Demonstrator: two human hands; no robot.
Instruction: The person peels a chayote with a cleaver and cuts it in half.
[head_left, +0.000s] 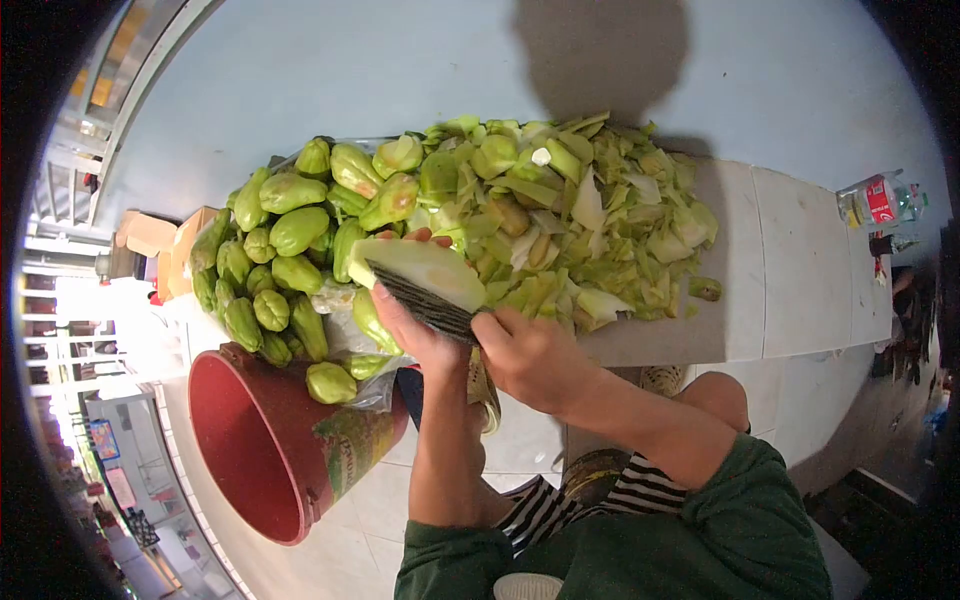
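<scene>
My left hand (pixel 412 325) holds a pale, peeled chayote (pixel 430 268) from below, fingers curled round its far side. My right hand (pixel 525 358) is closed round the handle end of a broad-bladed knife (pixel 425 305), whose handle is hidden in the fist. The wide blade lies along the near side of the chayote and shows dark stripes, seemingly a reflection. Left of my hands is a heap of green unpeeled chayotes (pixel 298 230). Beyond and right of them spreads a large pile of green peelings (pixel 630 220).
The pile rests on a tiled ledge (pixel 790 265) against a pale wall (pixel 400 70). A red bucket (pixel 265 450) lies tilted at lower left. Clear plastic (pixel 375 393) hangs over the ledge's edge. A plastic bottle (pixel 885 202) is at far right.
</scene>
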